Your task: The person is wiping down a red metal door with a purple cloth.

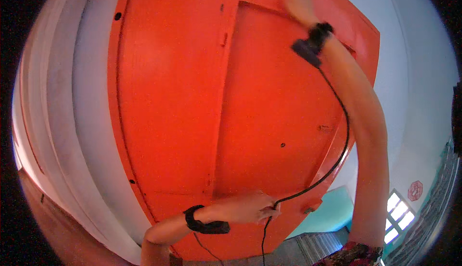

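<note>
A large orange-red painted panel (173,96), which looks like metal, fills the middle of the view. Set into it is a recessed rectangular section (274,103) with raised edges. My right hand (297,2) is stretched up to the panel's top and is blurred. A small dark purplish thing shows at its fingertips, too blurred to name or to tell if held. Lower down, my left hand (249,208) pinches a black cable (347,121) in front of the panel. That cable curves up to a black device (306,52) strapped at my right wrist.
Another black strapped device (205,222) sits on my left wrist, with a thin wire hanging below it. Pale ridged wall surfaces (61,85) border the panel's left side. At the right are a bright paned window (399,215), a red octagonal sign (415,190) and corrugated sheeting (317,246).
</note>
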{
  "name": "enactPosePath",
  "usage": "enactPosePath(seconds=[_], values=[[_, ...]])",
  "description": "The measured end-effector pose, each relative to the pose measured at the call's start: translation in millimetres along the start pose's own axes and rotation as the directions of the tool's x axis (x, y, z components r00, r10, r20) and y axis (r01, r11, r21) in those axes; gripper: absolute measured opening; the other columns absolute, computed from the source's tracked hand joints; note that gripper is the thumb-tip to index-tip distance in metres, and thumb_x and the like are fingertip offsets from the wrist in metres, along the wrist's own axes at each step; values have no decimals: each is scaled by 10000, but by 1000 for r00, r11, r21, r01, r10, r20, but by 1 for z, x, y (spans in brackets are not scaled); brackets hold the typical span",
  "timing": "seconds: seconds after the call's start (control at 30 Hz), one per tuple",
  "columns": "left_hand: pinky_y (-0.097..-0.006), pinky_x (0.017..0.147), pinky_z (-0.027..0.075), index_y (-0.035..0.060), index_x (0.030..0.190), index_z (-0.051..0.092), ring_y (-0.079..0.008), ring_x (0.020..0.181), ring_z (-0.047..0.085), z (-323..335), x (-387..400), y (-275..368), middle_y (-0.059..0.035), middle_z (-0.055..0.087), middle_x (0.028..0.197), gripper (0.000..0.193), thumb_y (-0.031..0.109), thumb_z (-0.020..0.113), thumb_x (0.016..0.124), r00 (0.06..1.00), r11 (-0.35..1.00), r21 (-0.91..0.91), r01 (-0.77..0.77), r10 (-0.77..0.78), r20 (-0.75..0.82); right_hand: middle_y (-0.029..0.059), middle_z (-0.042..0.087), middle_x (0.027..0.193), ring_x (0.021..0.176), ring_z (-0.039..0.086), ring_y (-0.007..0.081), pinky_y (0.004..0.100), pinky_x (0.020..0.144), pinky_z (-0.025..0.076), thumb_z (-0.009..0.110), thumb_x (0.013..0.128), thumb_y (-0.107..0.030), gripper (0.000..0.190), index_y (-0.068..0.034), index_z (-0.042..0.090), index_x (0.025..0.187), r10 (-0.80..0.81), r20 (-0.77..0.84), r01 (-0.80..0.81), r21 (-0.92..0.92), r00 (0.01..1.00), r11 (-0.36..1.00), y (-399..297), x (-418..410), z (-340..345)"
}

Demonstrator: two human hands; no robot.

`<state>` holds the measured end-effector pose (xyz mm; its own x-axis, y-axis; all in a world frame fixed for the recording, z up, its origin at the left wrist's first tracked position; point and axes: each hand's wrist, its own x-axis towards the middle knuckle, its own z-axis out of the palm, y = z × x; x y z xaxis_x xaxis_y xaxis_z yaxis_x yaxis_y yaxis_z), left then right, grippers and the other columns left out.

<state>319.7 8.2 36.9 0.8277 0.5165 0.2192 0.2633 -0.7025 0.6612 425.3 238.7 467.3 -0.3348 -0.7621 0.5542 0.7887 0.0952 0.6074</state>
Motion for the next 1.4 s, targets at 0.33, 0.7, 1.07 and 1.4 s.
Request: enactPosePath(seconds=[0.33, 0.7, 1.07, 1.4], values=[[-396, 593, 424, 33, 873, 575, -245, 600, 563, 5, 22, -18, -129, 553, 647, 180, 184, 495, 932, 994, 998, 47, -42, 46, -103, 193, 575, 1258, 1183, 514, 374, 445, 1044, 392, 392, 876, -12, 504, -89, 471, 1368, 223, 455, -395, 328, 862, 858, 41, -15, -84], [-441, 625, 433, -13, 922, 545, -325, 647, 546, 6, 37, -48, -194, 544, 720, 344, 309, 453, 1000, 998, 980, 194, -49, 54, -21, 172, 695, 959, 936, 669, 354, 485, 785, 529, 482, 887, -138, 279, -37, 655, 1080, 248, 822, -54, -257, 513, 965, 138, -78, -20], [-431, 619, 432, -14, 920, 539, -314, 639, 543, 5, 21, -26, -197, 560, 731, 307, 271, 453, 993, 990, 966, 219, -137, 141, -2, 198, 665, 932, 855, 633, 382, 556, 767, 493, 531, 858, -182, 229, -44, 701, 926, -42, 240, 80, -150, 970, 986, -52, 44, 37], [-362, 523, 401, 6, 806, 545, -192, 540, 505, -4, 33, -30, -81, 543, 608, 182, 137, 481, 914, 981, 993, -30, -116, 110, -159, 147, 428, 1402, 1280, 434, 351, 465, 1018, 399, 498, 927, -137, 390, -131, 534, 1314, -234, 507, 57, 339, 829, 939, -71, 74, 15]])
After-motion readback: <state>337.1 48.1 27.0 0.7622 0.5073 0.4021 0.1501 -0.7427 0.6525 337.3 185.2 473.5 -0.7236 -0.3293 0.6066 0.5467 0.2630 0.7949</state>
